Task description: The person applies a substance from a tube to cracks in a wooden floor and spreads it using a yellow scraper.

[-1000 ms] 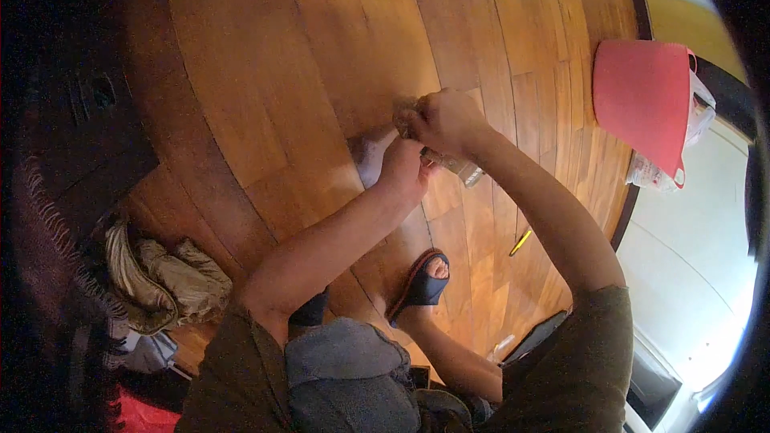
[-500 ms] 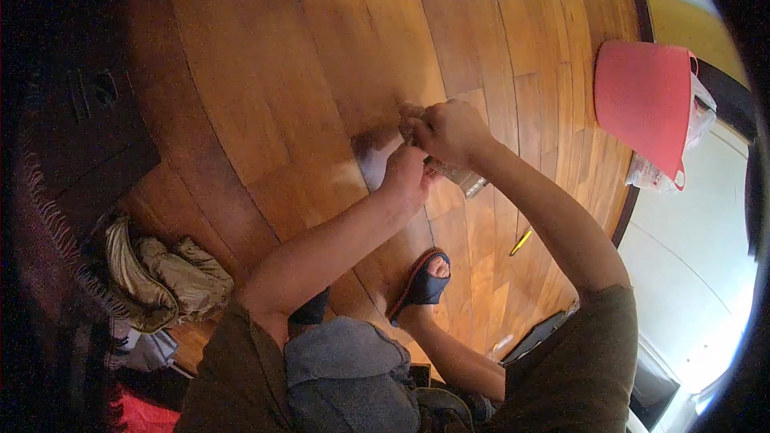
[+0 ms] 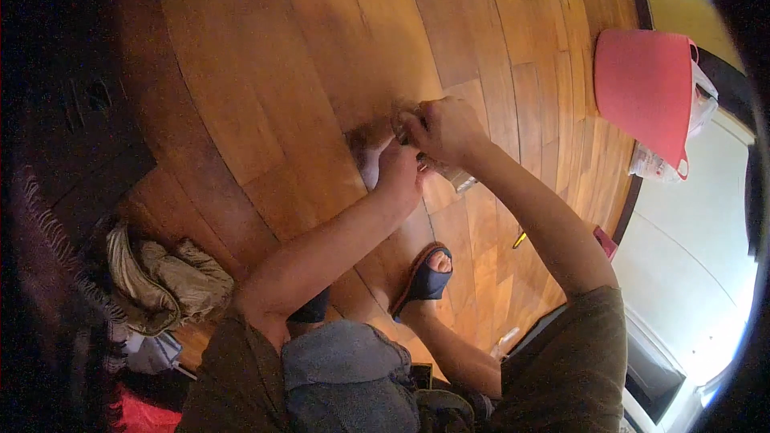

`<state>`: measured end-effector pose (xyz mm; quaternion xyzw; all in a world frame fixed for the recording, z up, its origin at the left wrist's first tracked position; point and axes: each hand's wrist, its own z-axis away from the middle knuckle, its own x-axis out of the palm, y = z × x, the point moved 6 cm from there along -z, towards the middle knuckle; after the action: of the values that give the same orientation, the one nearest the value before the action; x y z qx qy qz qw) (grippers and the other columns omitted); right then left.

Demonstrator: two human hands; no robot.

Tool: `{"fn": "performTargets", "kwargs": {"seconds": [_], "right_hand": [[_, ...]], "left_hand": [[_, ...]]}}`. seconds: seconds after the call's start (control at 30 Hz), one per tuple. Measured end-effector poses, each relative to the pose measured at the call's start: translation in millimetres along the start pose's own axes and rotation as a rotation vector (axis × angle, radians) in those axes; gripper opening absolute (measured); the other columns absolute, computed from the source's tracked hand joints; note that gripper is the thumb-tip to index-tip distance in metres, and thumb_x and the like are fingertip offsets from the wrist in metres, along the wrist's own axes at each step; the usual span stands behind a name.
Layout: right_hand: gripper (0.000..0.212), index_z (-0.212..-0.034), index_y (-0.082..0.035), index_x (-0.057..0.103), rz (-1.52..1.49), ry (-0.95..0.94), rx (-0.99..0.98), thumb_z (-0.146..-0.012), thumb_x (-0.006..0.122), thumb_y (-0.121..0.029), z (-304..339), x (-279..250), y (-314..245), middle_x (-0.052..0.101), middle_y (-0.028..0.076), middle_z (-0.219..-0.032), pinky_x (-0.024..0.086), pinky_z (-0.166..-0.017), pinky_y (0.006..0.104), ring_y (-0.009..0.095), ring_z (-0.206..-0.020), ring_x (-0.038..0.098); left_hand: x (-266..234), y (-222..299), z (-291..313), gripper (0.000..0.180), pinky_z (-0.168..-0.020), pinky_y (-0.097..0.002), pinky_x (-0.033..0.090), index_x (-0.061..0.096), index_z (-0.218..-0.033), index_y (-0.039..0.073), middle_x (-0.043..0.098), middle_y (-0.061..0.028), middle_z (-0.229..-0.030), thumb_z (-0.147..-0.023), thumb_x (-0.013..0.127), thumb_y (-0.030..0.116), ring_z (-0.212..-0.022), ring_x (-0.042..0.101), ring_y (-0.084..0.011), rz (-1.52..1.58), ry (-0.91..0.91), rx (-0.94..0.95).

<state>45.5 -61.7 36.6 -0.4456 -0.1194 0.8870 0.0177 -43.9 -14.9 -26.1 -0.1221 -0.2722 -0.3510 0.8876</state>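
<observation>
Over the wooden floor (image 3: pixel 321 56), both hands meet close together at mid-view. My left hand (image 3: pixel 399 170) is closed on a flat, brownish packet (image 3: pixel 462 180) whose far end sticks out below my right wrist. My right hand (image 3: pixel 451 128) is closed just above it. Its curled fingers pinch a crinkled, translucent brownish part (image 3: pixel 403 112), apparently of the same packet. Fingers and blur hide most of the packet, so its exact kind cannot be made out.
A yellow-and-black cutter-like tool (image 3: pixel 520 238) lies right of my sandalled foot (image 3: pixel 429 277). A red-pink tub (image 3: pixel 644 92) with plastic bags (image 3: pixel 704 108) stands at the right by a white panel (image 3: pixel 682 248). Crumpled tan cloth (image 3: pixel 188 277) lies at left.
Both hands stay joined on the packet, with my right hand shifting slightly left. My right arm has moved a little, uncovering a dark red thing beside it.
</observation>
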Motion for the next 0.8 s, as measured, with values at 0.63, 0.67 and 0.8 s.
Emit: {"fn": "performTargets", "kwargs": {"seconds": [0.63, 0.67, 0.8], "right_hand": [[0.032, -0.067, -0.005, 0.061, -0.039, -0.02, -0.048, -0.08, 0.045, -0.03, 2.9, 2.7, -1.2, 0.055, 0.02, -0.062, 0.044, -0.058, 0.0441, 0.037, -0.059, 0.054], [0.031, -0.069, -0.007, 0.062, -0.086, -0.009, -0.071, -0.08, 0.045, -0.03, 3.6, 3.5, -3.0, 0.056, 0.02, -0.063, 0.044, -0.058, 0.0439, 0.037, -0.059, 0.054], [0.029, -0.071, -0.009, 0.062, 0.001, -0.072, 0.008, -0.08, 0.044, -0.03, 8.2, 11.1, 10.3, 0.056, 0.019, -0.064, 0.044, -0.059, 0.0436, 0.036, -0.061, 0.055]], "left_hand": [[-1.7, -0.8, 6.9, 0.015, -0.073, -0.0335, 0.048, 0.052, -0.095, 0.009, 0.055, -0.0055, -0.094, -0.083, 0.042, 0.01, -0.084, 0.054, -0.0166, -0.09, -0.011, -0.131], [-3.3, -3.5, 5.8, 0.016, -0.073, -0.0332, 0.048, 0.052, -0.095, 0.009, 0.055, -0.0054, -0.094, -0.083, 0.043, 0.01, -0.083, 0.054, -0.0165, -0.089, -0.055, -0.148], [-1.9, -9.6, 7.3, 0.016, -0.072, -0.032, 0.048, 0.051, -0.096, 0.009, 0.055, -0.0049, -0.091, -0.083, 0.044, 0.01, -0.08, 0.053, -0.0159, -0.04, 0.011, -0.157]]}}
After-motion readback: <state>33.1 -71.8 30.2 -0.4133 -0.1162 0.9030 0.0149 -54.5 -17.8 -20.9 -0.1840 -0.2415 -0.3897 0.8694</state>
